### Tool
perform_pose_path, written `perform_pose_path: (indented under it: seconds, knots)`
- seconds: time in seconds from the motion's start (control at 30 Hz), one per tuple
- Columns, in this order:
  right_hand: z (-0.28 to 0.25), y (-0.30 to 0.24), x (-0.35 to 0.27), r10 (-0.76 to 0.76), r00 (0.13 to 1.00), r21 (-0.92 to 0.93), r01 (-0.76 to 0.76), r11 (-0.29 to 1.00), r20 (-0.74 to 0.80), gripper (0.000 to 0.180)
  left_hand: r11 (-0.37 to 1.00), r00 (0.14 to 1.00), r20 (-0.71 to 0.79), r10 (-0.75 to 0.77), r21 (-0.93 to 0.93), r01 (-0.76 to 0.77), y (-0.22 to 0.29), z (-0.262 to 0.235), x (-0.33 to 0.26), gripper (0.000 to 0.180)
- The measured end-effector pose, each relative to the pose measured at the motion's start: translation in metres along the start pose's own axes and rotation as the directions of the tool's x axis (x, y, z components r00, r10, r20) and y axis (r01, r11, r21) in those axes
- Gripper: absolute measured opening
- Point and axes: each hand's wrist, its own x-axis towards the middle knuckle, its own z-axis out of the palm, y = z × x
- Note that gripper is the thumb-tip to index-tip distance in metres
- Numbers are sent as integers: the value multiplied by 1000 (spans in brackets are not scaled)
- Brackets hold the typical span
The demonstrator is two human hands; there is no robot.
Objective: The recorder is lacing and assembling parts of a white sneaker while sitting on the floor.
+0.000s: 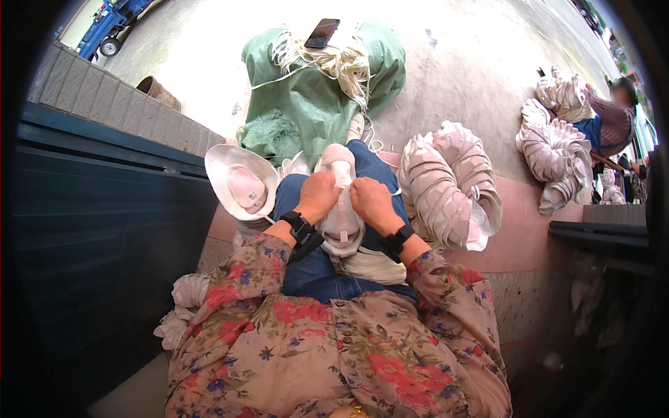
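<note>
A pale pink shoe upper [340, 221] with a white laced front lies lengthwise between my thighs, its toe pointing away from me. My left hand [318, 194] is closed at the left edge of its lacing area. Opposite it, my right hand [371, 203] is closed at the right edge, knuckles up. Any lace end between the fingers is too small to make out. Off-white material [376, 266] lies on my lap under the upper's heel end. Beside my left knee a white and pink upper [245, 189] sits with its opening up.
A green sack [300, 101] stands ahead, bearing a bundle of white laces [352, 66] and a phone [323, 33]. Nested uppers [446, 184] lie in a curved stack at my right. A dark blue panel [111, 258] runs along my left. Another person [610, 122] sits far right near more stacks.
</note>
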Motion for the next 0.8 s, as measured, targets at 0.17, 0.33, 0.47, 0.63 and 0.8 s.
perform_pose_path:
  seconds: [0.17, 0.33, 0.47, 0.63, 0.8]
  knots:
    - [6, 2, 0, -52, 997, -134, 43, 990, -60, 13, 997, 999, -33, -12, -80, 10, 2, -1, 2, 20]
    - [7, 0, 2, -73, 996, -139, 65, 988, -53, 12, 990, 998, -28, -58, -131, 54, 0, -1, 1, 19]
    - [8, 1, 3, -114, 991, -162, 102, 981, -66, 11, 979, 995, -12, -99, -178, 96, -1, -1, 1, 19]
    - [8, 3, 6, -137, 990, -186, 130, 974, -27, 12, 975, 994, -11, -109, -197, 104, -1, -1, 1, 20]
    - [5, 2, 7, -117, 993, -202, 116, 972, 9, 12, 970, 992, -22, -121, -215, 114, -2, -1, 0, 21]
